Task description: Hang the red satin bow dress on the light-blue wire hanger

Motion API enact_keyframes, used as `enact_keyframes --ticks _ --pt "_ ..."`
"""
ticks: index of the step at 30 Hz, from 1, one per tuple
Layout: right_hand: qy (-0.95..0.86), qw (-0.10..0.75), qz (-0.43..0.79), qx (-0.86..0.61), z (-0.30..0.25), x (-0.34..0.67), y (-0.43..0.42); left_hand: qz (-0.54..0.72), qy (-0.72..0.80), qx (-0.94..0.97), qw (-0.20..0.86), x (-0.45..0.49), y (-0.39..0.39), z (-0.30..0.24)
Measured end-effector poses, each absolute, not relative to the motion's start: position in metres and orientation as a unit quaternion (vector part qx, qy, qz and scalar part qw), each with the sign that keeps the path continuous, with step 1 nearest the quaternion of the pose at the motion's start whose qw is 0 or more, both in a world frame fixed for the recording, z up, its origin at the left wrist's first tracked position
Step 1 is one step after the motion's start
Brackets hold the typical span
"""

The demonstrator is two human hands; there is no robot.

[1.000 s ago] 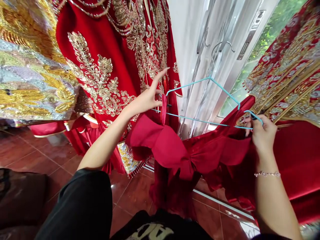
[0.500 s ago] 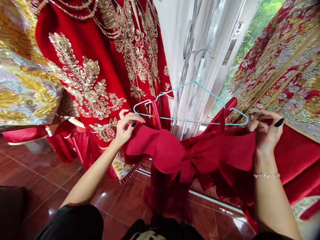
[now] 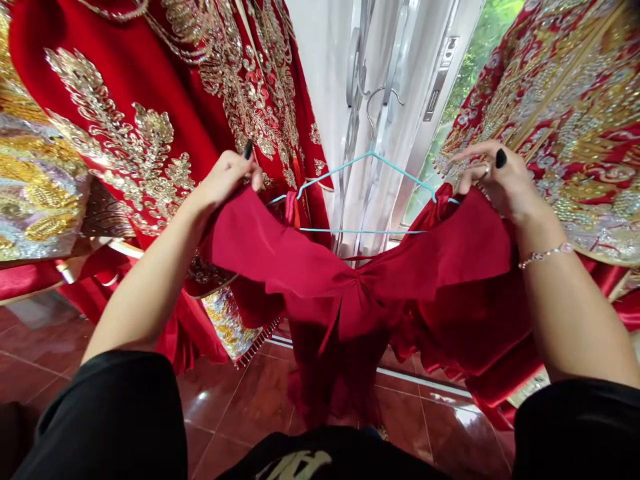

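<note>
A plain red dress (image 3: 395,283) with a gathered bow at its middle hangs from a light blue wire hanger (image 3: 345,163). My left hand (image 3: 233,175) pinches the upper left edge of the dress, thumb on top. At the opposite upper edge, my right hand (image 3: 493,177) grips the cloth between thumb and fingers. The top edge is stretched wide between both hands, in front of the hanger's lower bar. Narrow straps of the dress loop over the hanger near each end. The hanger's metal hook rises beside the pale door, and what bears it is unclear.
A red jacket with gold beading (image 3: 200,113) hangs close on the left. Another heavily beaded red and gold garment (image 3: 565,127) hangs on the right. Behind stands a white and metal door (image 3: 420,127) with greenery beyond. Glossy red tiles (image 3: 240,413) cover the floor.
Both hands have risen, lifting the dress's upper edge up over the hanger's ends. The left side of the cloth is now pulled farther out and flatter. The view has shifted slightly.
</note>
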State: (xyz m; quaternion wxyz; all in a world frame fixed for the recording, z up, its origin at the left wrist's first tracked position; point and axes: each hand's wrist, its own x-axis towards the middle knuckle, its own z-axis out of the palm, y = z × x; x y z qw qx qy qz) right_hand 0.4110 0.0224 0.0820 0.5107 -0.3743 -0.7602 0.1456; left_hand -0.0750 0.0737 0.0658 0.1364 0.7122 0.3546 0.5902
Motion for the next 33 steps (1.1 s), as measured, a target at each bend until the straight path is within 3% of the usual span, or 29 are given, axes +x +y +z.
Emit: enact_keyframes --ticks 4,8,17,24,28,33 --pt "-0.819 0.435 0.121 -0.354 0.107 0.375 0.016 0.412 0.328 0.840 0.132 -0.024 0.065 0.116" --pt "-0.855 0.367 0.078 -0.357 0.110 0.334 0.007 0.274 0.284 0.917 0.065 0.022 0.055 0.123" --pt "-0.788 0.513 -0.090 -0.329 0.085 0.314 -0.002 0.407 0.288 0.858 0.126 0.012 0.066 0.089" --pt "-0.782 0.346 -0.177 -0.487 0.038 0.348 0.043 0.374 0.314 0.868 0.094 0.025 0.072 0.110" --pt "-0.767 0.334 -0.231 -0.497 0.030 0.349 0.044 0.313 0.283 0.906 0.028 0.066 0.058 0.128" --pt "-0.774 0.324 -0.186 -0.511 0.033 0.344 0.022 0.316 0.241 0.909 -0.127 0.070 0.029 0.129"
